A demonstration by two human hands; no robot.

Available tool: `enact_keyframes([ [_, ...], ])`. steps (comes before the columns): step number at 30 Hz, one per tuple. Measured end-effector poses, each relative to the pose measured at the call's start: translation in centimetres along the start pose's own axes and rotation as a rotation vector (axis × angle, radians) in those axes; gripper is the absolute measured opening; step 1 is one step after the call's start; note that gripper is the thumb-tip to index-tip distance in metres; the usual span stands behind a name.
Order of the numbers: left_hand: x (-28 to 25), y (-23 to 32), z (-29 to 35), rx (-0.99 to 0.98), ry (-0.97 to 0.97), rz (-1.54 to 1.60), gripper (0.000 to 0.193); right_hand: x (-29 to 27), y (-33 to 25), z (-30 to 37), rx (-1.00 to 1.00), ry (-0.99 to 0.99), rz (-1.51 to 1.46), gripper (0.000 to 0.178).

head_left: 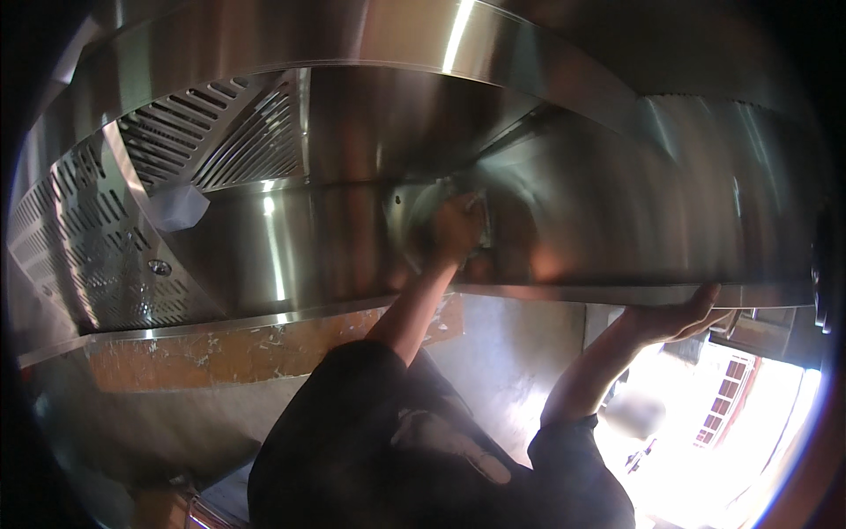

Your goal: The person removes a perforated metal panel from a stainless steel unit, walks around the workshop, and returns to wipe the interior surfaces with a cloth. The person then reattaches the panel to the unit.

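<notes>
Reaching up into the steel hood (634,203), spread across the upper half of the frame from side to side, with the left hand (456,229) at the inner wall near the middle of the frame. Too blurred and dim there to make out the fingers; cannot tell open from closed, nor anything held. Clamped on the lower rim (564,293) with the right hand (670,319), right of centre, thumb up over the lip and fingers beneath. Judging by this pose, probably in the middle of handwork at that inner spot, bracing by the rim. For the next move, seems to call for keeping the rim hold steady while controlling the left hand against the smooth wall, without overreaching. Farther out, at upper left, also seen inside the hood: slotted filter panels (198,132), a pale box-shaped piece (181,207) just below, and a perforated panel (92,234) bearing a small round fitting (159,267). Below the hood, at left, an orange-brown band (264,353) with flaked patches, along a grey wall (520,344). Dressed in a dark shirt (352,432), low in the frame. At lower right, a glaring bright opening (767,441), mostly washed out.
</notes>
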State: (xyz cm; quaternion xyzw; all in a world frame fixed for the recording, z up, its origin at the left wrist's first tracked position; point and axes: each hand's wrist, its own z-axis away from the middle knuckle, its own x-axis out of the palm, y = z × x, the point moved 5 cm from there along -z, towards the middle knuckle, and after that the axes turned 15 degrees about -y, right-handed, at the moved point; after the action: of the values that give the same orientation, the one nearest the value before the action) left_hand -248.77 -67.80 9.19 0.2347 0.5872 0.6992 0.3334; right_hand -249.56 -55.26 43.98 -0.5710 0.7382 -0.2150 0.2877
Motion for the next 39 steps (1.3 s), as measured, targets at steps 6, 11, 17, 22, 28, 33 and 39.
enact_keyframes([
  [6,-0.1,8.4,3.7,0.51,-0.039,0.135,0.025,-1.4,2.0,0.0,0.013,0.054,0.001,0.058],
  [11,-1.3,7.9,4.3,0.394,-0.077,0.104,0.03,-0.4,0.5,0.6,-0.234,-0.009,0.374,0.062],
  [17,-0.5,15.0,2.7,0.625,-0.104,0.16,0.029,0.4,-0.1,0.8,-0.029,0.109,-0.038,0.065],
  [22,-0.9,16.1,1.7,0.578,0.001,0.161,0.026,-1.3,1.8,0.0,-0.005,0.038,-0.009,0.059],
  [28,-1.9,19.2,-3.0,0.632,0.116,0.147,0.022,-0.9,1.1,1.4,-0.536,-0.032,0.731,0.053],
  [33,-2.1,21.5,-3.3,0.87,0.148,0.143,0.019,-1.7,2.5,0.4,0.052,0.089,-0.085,0.055],
  [39,-0.8,21.5,-4.6,0.729,0.077,-0.2,0.018,-0.6,0.8,0.1,0.044,0.031,-0.106,0.068],
])
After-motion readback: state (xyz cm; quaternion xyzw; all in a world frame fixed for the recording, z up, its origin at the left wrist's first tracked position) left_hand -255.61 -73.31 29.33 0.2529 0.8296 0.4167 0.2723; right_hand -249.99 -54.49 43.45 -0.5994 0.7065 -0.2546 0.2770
